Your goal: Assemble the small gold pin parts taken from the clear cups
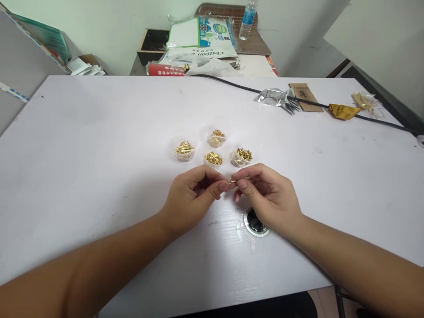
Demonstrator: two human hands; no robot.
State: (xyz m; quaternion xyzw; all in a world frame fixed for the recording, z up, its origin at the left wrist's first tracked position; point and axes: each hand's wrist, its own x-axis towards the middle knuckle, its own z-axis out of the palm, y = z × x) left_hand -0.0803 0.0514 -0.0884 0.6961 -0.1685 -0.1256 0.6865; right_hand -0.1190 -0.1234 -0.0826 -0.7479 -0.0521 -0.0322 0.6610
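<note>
My left hand (195, 194) and my right hand (270, 194) meet fingertip to fingertip over the white table. Between them shows a thin gold-coloured metal pin (233, 181), pinched by the right thumb and forefinger. Its left end reaches the closed thumb and forefinger of my left hand; whether that is one piece or two is too small to tell. Just beyond my fingers stand small clear cups of gold metal parts: longer pins in the left cup (184, 151), short pieces in the near cup (213, 158), the right cup (241, 157) and the far cup (217, 138).
A round black cable hole (256, 221) with a silver rim lies under my right wrist. Across the back right runs a black cable (232, 84), near silver foil (278, 97), cardboard (306, 97) and gold foil (343, 111). Behind the table stands a water bottle (248, 20).
</note>
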